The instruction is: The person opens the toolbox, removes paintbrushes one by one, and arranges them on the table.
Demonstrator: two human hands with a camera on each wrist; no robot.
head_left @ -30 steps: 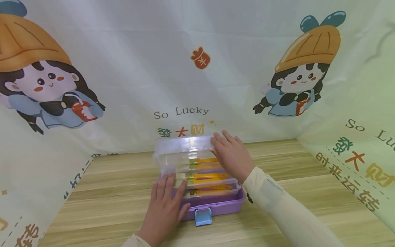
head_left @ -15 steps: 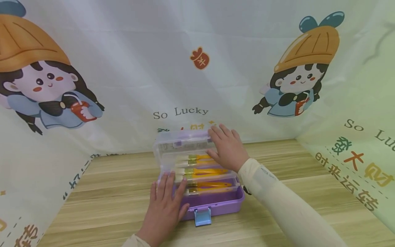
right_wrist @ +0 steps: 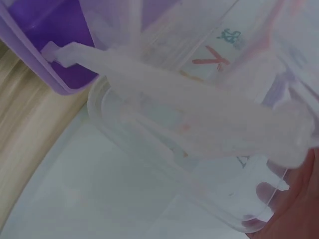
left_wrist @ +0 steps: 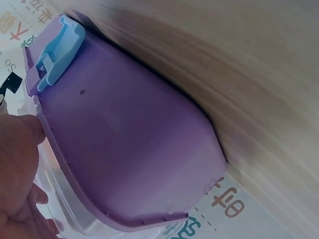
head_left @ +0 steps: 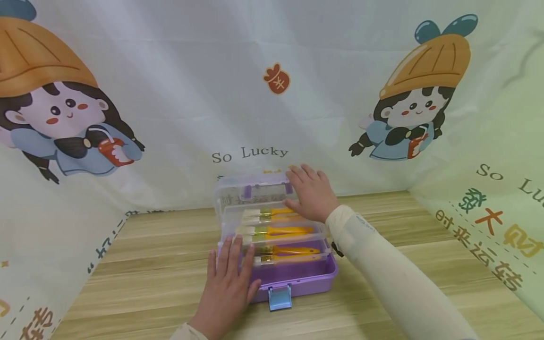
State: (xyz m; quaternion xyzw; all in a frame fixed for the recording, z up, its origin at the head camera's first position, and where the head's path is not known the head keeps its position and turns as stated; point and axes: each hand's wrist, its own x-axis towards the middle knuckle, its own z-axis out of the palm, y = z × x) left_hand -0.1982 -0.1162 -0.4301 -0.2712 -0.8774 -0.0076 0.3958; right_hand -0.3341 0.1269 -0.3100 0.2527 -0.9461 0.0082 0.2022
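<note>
A purple storage box [head_left: 314,285] stands on the wooden surface, its blue latch [head_left: 279,298] hanging down in front. Clear stepped trays inside hold several paintbrushes [head_left: 293,230] with yellow handles and pale bristles. My left hand [head_left: 227,283] rests on the box's left side with straight fingers; the left wrist view shows its thumb [left_wrist: 30,127] at the rim. At the back, my right hand [head_left: 314,193] holds the raised clear lid [head_left: 231,186] at its upper right edge. In the right wrist view, fingers [right_wrist: 291,204] lie over the lid's edge.
A wood-grain tabletop [head_left: 148,264] surrounds the box. Printed cloth [head_left: 182,94] hangs close behind it, and the raised lid stands near that cloth. More printed cloth [head_left: 510,141] rises on the right.
The right hand has moved up and back, tilting the clear lid farther toward the rear cloth. The trays with the paintbrushes have risen slightly. The left hand has stayed in place.
</note>
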